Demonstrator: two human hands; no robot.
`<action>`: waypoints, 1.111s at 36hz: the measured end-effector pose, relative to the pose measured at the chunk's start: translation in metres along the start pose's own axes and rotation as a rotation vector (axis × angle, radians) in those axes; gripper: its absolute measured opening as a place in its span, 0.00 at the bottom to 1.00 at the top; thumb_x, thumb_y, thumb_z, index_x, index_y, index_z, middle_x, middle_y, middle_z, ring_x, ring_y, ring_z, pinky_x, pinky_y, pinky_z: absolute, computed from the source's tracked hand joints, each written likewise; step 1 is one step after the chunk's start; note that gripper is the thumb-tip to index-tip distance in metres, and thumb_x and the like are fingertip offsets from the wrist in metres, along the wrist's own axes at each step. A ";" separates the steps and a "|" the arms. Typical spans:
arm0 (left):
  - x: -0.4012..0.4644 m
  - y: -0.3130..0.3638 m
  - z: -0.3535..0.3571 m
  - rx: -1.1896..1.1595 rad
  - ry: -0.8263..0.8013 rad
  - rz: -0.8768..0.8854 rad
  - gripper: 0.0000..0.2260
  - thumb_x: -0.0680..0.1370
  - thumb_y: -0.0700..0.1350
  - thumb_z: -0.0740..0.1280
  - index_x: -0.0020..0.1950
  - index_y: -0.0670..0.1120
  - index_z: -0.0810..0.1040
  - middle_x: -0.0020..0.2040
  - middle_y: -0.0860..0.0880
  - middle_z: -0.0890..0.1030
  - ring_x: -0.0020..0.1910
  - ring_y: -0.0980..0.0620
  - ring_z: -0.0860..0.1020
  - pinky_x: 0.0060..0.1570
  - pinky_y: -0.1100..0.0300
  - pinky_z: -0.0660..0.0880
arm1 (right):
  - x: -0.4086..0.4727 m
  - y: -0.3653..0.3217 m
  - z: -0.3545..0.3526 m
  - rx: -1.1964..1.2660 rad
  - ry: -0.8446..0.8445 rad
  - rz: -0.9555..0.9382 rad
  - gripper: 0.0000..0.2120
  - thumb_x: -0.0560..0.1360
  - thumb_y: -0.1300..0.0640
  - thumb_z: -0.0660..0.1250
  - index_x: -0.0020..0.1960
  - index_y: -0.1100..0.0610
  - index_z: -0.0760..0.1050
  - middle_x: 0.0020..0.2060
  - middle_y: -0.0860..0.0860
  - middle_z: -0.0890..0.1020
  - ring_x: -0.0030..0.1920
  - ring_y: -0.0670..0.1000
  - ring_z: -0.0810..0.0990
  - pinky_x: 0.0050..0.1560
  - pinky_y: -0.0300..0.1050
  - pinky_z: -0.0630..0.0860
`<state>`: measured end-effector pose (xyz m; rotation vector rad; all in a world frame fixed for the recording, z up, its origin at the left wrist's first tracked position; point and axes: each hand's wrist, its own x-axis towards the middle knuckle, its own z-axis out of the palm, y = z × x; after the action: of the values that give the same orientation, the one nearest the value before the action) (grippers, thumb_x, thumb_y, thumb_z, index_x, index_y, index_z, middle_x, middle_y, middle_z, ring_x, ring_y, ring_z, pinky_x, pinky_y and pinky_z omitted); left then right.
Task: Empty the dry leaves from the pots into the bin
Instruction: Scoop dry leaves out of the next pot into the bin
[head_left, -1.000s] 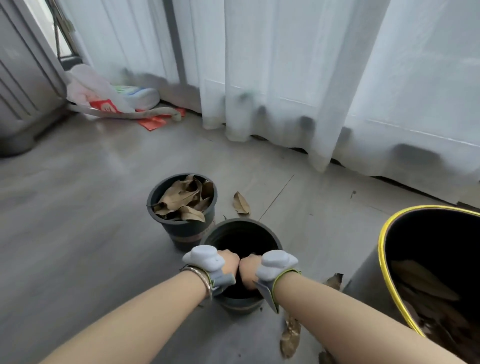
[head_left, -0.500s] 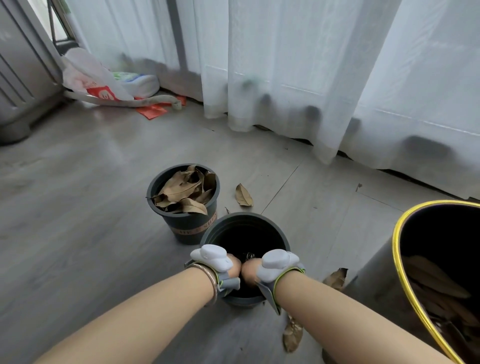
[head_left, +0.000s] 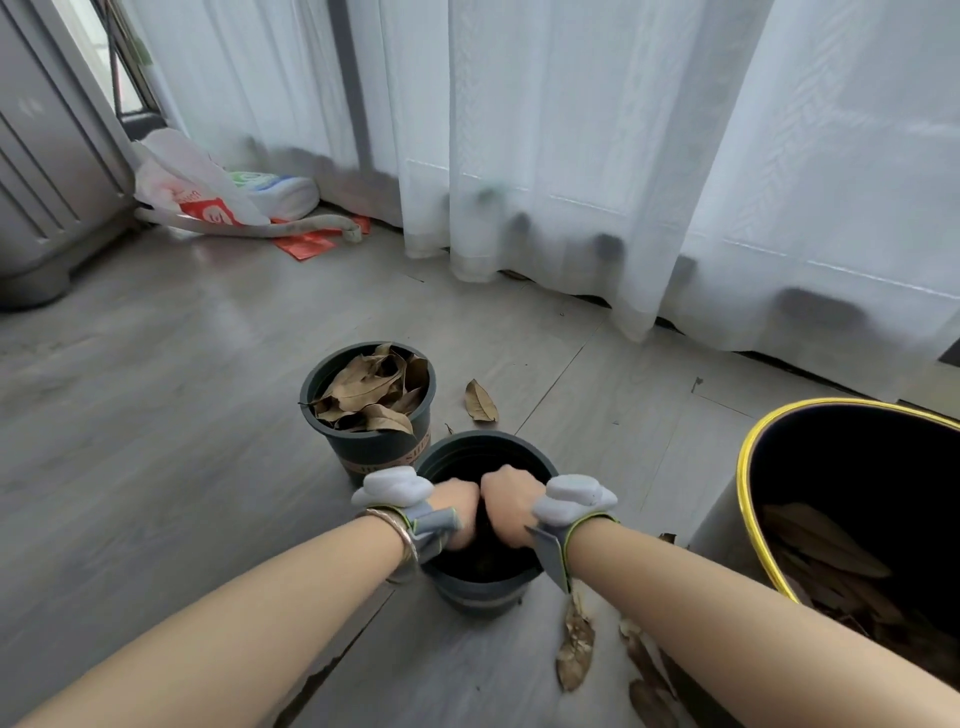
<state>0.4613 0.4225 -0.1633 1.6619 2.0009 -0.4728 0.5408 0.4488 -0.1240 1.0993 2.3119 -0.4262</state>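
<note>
Both my hands, left (head_left: 457, 512) and right (head_left: 509, 512), reach knuckles-up into the near pot (head_left: 480, 587), whether the fingers grip leaves I cannot tell; they are light and brittle, so I'd scoop loosely toward the bin (head_left: 748, 467) at three o'clock.

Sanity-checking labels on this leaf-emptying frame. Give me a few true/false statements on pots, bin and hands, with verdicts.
1. Both hands reach into the near pot. True: left hand and right hand are inside its mouth.
2. The far pot is empty. False: it is full of dry leaves.
3. The bin with the yellow rim stands to the person's right. True; some leaves already lie in it.
4. No leaves lie on the floor. False: one loose leaf lies beyond the near pot, and more lie beside the bin.
5. The near pot is tipped over the bin. False: it stands upright on the floor.
</note>
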 end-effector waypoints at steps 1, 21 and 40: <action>-0.003 -0.001 -0.005 -0.030 -0.008 -0.001 0.14 0.79 0.37 0.59 0.64 0.37 0.73 0.63 0.39 0.76 0.62 0.42 0.75 0.59 0.56 0.71 | -0.004 0.001 -0.003 0.085 0.056 -0.010 0.14 0.78 0.68 0.58 0.63 0.66 0.73 0.62 0.59 0.77 0.62 0.56 0.77 0.59 0.43 0.72; -0.086 0.039 -0.120 -0.407 0.289 0.410 0.01 0.76 0.48 0.68 0.46 0.52 0.79 0.37 0.57 0.80 0.36 0.58 0.75 0.38 0.69 0.69 | -0.119 0.071 -0.093 0.323 0.345 0.007 0.09 0.72 0.63 0.68 0.51 0.61 0.82 0.44 0.56 0.84 0.42 0.53 0.84 0.51 0.46 0.81; -0.079 0.214 -0.081 -0.069 0.330 0.613 0.09 0.76 0.48 0.66 0.52 0.46 0.81 0.50 0.48 0.82 0.49 0.47 0.80 0.49 0.55 0.77 | -0.187 0.202 -0.012 0.495 0.132 0.300 0.08 0.71 0.63 0.69 0.48 0.55 0.81 0.33 0.51 0.81 0.30 0.48 0.78 0.33 0.37 0.76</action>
<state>0.6690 0.4461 -0.0423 2.2890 1.5550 0.0968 0.7925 0.4650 -0.0138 1.7264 2.1524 -0.8565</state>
